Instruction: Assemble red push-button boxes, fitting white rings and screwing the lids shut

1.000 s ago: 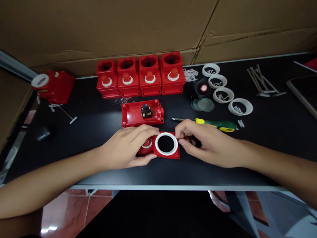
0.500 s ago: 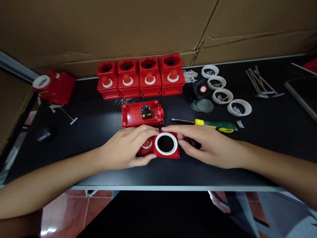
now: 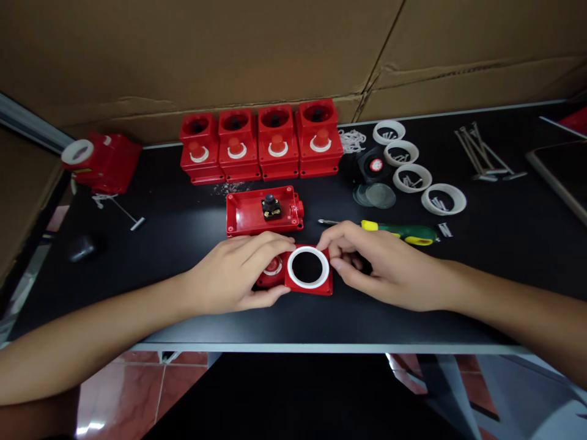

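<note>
Black tabletop [image 3: 192, 330], cardboard wall [image 3: 220, 55] behind, tiled floor [image 3: 151, 379] below.
Head view: your left hand [image 3: 233, 269] pinches one red cover [image 3: 283, 274] near the front between its fingers; your right hand [image 3: 394, 275] curls at its right end, fingers pinching or not, I cannot tell. Beyond: one open box [image 3: 243, 211], four lined-up red units [image 3: 279, 166], four white rings [image 3: 461, 198], one screwdriver [image 3: 398, 231].

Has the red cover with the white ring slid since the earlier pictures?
No. Against the open red box, the red cover keeps the same place, just nearer the person.
</note>
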`<state>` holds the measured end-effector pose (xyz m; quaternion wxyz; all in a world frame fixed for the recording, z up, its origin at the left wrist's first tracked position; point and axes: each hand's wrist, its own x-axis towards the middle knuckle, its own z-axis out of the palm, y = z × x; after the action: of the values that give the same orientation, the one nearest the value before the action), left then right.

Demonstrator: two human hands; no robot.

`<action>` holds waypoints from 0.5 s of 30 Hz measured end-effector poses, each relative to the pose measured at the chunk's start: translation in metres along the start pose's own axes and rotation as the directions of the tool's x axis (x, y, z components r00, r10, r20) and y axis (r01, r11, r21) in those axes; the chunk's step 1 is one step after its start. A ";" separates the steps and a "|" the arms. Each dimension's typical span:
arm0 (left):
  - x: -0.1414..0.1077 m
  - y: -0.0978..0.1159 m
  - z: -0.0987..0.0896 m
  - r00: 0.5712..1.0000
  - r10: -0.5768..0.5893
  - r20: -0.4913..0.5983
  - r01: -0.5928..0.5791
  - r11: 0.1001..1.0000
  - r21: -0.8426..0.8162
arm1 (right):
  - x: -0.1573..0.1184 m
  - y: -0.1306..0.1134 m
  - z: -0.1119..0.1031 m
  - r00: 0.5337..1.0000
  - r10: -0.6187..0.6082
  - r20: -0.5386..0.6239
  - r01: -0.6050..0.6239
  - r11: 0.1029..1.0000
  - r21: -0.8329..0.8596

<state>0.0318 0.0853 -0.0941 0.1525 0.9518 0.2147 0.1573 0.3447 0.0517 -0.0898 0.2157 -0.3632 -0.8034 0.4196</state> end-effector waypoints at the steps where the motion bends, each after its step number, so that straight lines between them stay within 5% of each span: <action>1: 0.000 0.000 0.000 1.000 0.002 0.002 -0.002 1.000 -0.001 | 0.000 0.000 0.000 1.000 0.008 0.003 -0.008 1.000 0.006; 15: 0.002 -0.001 0.000 0.999 0.031 -0.017 -0.031 0.999 0.017 | 0.000 0.002 0.003 0.990 -0.131 -0.055 0.126 0.988 -0.089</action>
<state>0.0331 0.0873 -0.0936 0.1403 0.9548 0.2026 0.1662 0.3434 0.0507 -0.0930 0.2511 -0.3322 -0.8353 0.3590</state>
